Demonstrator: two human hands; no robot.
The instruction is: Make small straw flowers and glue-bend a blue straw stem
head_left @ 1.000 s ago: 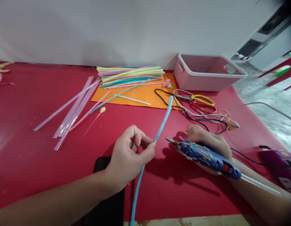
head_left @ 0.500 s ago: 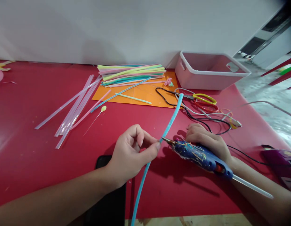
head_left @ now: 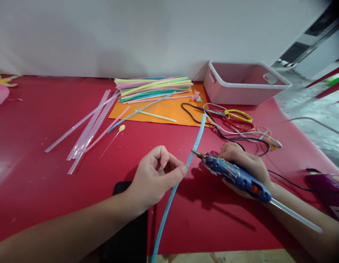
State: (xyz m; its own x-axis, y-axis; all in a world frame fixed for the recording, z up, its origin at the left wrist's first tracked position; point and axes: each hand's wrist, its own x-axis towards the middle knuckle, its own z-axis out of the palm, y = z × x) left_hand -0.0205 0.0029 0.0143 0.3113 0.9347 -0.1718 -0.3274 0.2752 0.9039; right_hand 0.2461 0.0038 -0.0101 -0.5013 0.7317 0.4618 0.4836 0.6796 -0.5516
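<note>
Between thumb and forefinger, my left hand pinches a light blue pipe cleaner. Its upper end sticks up past my fingertips and its lower part hangs toward the front edge. My right hand is wrapped round a blue hot glue gun, smeared with dried glue. The metal nozzle is at the pipe cleaner, a little above my left fingertips. A clear glue stick juts from the gun's back. Under my left wrist lies a black phone-like slab, partly covered by my arm.
Colourful pipe cleaners lie on an orange sheet. Left of them are shiny pinkish sticks and a small yellow piece on a wire. Scissors and tangled cables lie before a pink bin.
The glue gun's nozzle has moved slightly up along the pipe cleaner, away from my left fingertips. The pipe cleaner's upper end has tipped a little left and lower.
</note>
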